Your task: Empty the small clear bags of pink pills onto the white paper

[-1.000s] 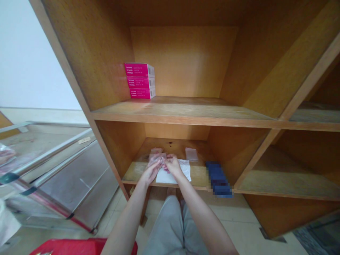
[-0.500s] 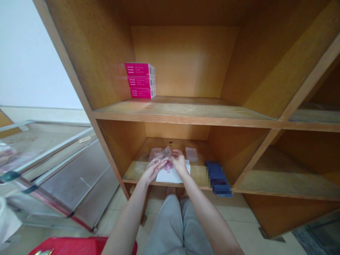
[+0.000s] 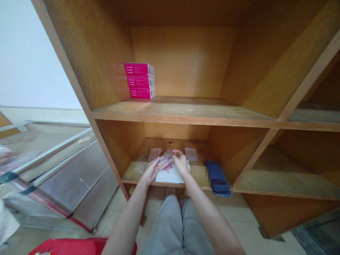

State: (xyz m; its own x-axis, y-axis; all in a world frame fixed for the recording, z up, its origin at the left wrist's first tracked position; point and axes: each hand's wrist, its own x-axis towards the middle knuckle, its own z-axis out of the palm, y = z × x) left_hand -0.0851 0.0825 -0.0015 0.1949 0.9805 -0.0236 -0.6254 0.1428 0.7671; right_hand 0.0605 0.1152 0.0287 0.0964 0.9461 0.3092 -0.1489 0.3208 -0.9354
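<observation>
A small clear plastic bag point(image 3: 166, 158) is held between my hands over the lower shelf. My left hand point(image 3: 151, 171) has its fingers closed on the bag's left end. The fingers of my right hand point(image 3: 179, 158) pinch the bag's upper right edge. Small pink pieces point(image 3: 168, 169) lie loose on a white sheet point(image 3: 170, 177) beneath the hands; the bag and hands partly cover both. Behind my left hand lies another clear bag point(image 3: 154, 153) with some pinkish content. A flat stack of clear bags point(image 3: 191, 154) rests right of my right hand.
Three pink boxes point(image 3: 140, 81) are stacked on the upper shelf point(image 3: 186, 106). A dark blue blurred item point(image 3: 218, 179) overhangs the lower shelf's front edge. To the left stands a metal-framed cart point(image 3: 74, 177); a red stool or container point(image 3: 71, 247) is at bottom left.
My left fingers have closed further round the bag, and the bag has turned flatter and come slightly lower. My right hand stays nearly in place at its edge.
</observation>
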